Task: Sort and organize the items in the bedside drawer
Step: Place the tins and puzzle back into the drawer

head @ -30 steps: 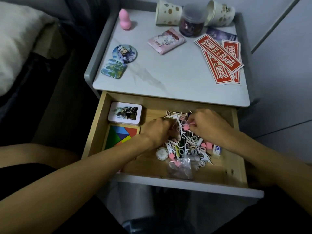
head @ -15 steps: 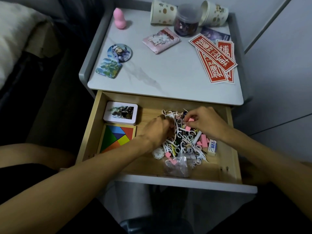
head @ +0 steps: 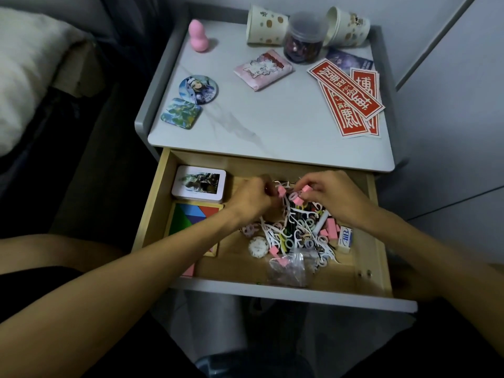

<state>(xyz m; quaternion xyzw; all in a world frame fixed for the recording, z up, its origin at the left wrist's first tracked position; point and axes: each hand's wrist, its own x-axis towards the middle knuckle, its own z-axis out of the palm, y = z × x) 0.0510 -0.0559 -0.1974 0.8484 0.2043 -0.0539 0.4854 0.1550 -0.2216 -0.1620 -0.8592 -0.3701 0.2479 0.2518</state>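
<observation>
The wooden drawer [head: 152, 214] stands pulled out. A tangled pile of small white and pink pieces [head: 297, 230] fills its middle. Over the pile's far edge, my left hand [head: 251, 199] pinches a small pink piece [head: 281, 190]. My right hand [head: 332, 195] pinches another pink piece [head: 306, 188] close beside it. A white tin with a picture lid [head: 199, 182] sits at the drawer's back left. In front of the tin lies a coloured tangram tray [head: 195, 216]. A small round watch face [head: 258, 247], a clear plastic bag [head: 289, 266] and a white eraser [head: 345, 238] lie around the pile.
On the nightstand top [head: 272, 126] lie two badges [head: 191, 102], a pink gourd-shaped toy [head: 198, 36], a pink packet [head: 263, 69], two paper cups [head: 266, 25], a lidded jar [head: 302, 39] and red paper strips [head: 349, 96]. A bed [head: 24, 72] is at the left.
Both hands have lifted slightly at the pile's far edge, and each now holds up a pink piece. The view has shifted a little.
</observation>
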